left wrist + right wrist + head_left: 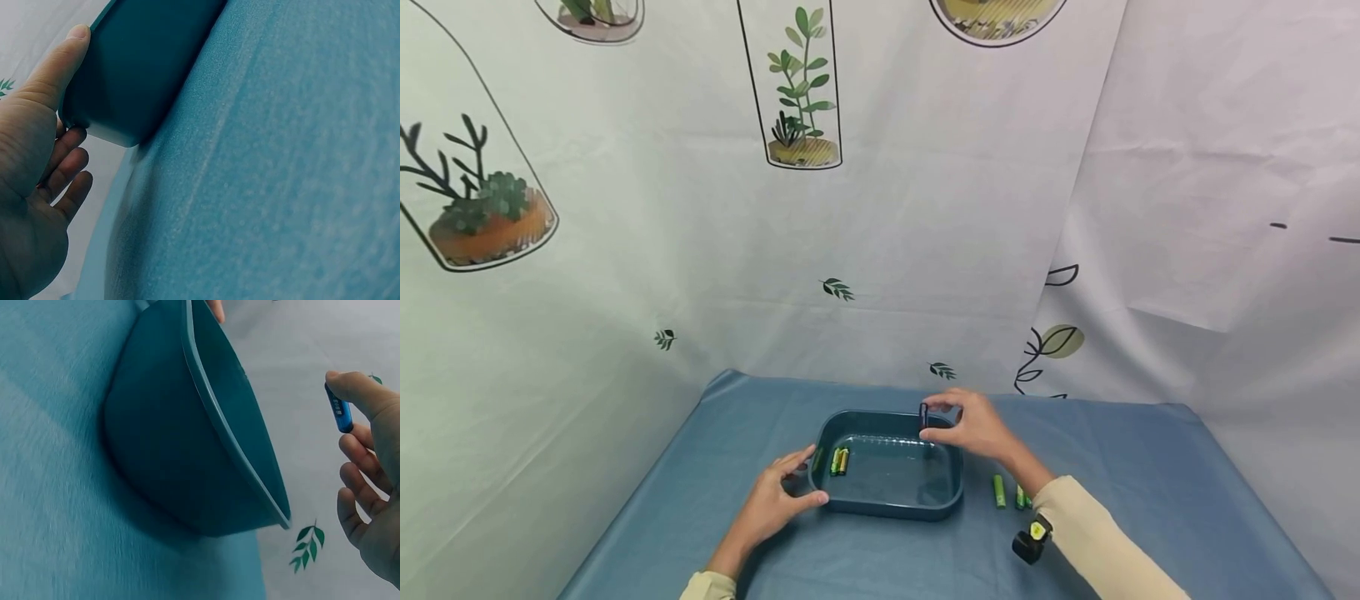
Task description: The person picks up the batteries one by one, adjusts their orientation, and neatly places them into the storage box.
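A dark teal rectangular tray (891, 507) sits on the blue cloth. My left hand (769, 502) holds its left end, the thumb at the near corner and the fingers along the side. In the left wrist view, the thumb lies on the rim of the tray (134, 69). Between thumb and fingertip my right hand (973, 427) pinches a dark blue battery (923, 417) above the tray's far right part. The right wrist view shows this blue battery (339, 409) apart from the rim. Two green-and-yellow batteries (839, 462) lie side by side inside the tray, at the left.
Right of the tray, several green batteries (999, 492) lie on the blue tablecloth (880, 562), some partly hidden by the right forearm. A black device (1032, 540) is worn at the right wrist. White cloth with plant prints (880, 225) hangs behind the table.
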Demonstrator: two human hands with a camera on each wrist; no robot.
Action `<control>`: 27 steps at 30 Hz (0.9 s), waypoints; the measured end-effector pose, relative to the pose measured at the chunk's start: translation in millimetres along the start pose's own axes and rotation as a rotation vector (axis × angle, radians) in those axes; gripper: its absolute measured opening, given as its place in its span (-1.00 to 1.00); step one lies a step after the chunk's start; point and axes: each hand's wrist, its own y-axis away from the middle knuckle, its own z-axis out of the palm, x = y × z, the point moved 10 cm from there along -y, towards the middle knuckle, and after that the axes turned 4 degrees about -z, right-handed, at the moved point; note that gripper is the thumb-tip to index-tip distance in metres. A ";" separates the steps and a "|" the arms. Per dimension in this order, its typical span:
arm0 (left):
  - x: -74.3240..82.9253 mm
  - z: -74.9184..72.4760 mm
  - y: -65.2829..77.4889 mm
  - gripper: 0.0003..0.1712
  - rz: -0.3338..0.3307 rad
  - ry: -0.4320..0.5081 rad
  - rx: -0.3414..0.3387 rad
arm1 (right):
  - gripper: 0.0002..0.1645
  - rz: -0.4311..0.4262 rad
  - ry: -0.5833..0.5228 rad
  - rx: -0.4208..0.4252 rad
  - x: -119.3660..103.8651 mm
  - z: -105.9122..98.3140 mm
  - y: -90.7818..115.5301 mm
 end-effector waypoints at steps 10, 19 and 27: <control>-0.1 0.1 -1.4 -0.08 0.004 -0.014 0.005 | -0.40 0.023 -0.022 -0.024 -1.9 22.2 -8.2; -0.8 1.7 -1.9 -0.08 0.001 -0.004 0.001 | -0.37 0.017 -0.025 -0.045 -3.7 33.2 -11.6; -1.5 1.7 -1.6 -0.07 -0.002 -0.007 0.007 | -0.37 0.008 -0.020 -0.082 -11.1 43.2 -16.9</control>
